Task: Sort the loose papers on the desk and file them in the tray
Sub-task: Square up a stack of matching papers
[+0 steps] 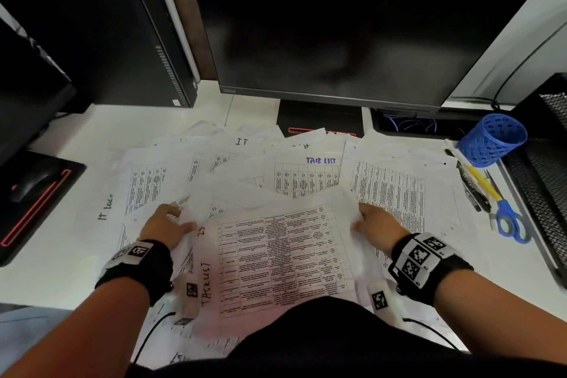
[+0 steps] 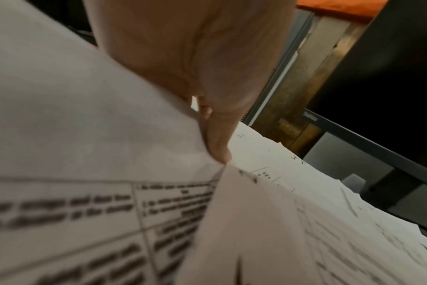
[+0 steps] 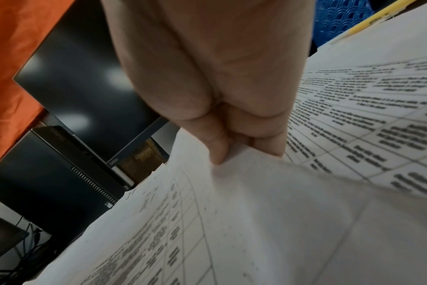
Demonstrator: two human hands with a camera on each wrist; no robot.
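Loose printed papers (image 1: 306, 175) lie fanned over the white desk in front of me. On top, nearest me, is a table sheet hand-marked "TASKLIST" (image 1: 276, 258). My left hand (image 1: 184, 221) pinches its upper left corner, and my right hand (image 1: 359, 218) pinches its upper right corner. In the left wrist view my thumb (image 2: 217, 146) presses on a paper edge and the other fingers are hidden behind paper. The right wrist view shows my thumb (image 3: 217, 152) and a finger gripping the sheet's corner (image 3: 256, 192). A black mesh tray (image 1: 543, 181) stands at the desk's right edge.
A dark monitor (image 1: 337, 40) stands behind the papers, with a black computer tower (image 1: 122, 34) at back left. A mouse on a pad (image 1: 30, 187) lies at left. A blue mesh pen cup (image 1: 494, 138), pens and blue-handled scissors (image 1: 509, 221) lie between the papers and the tray.
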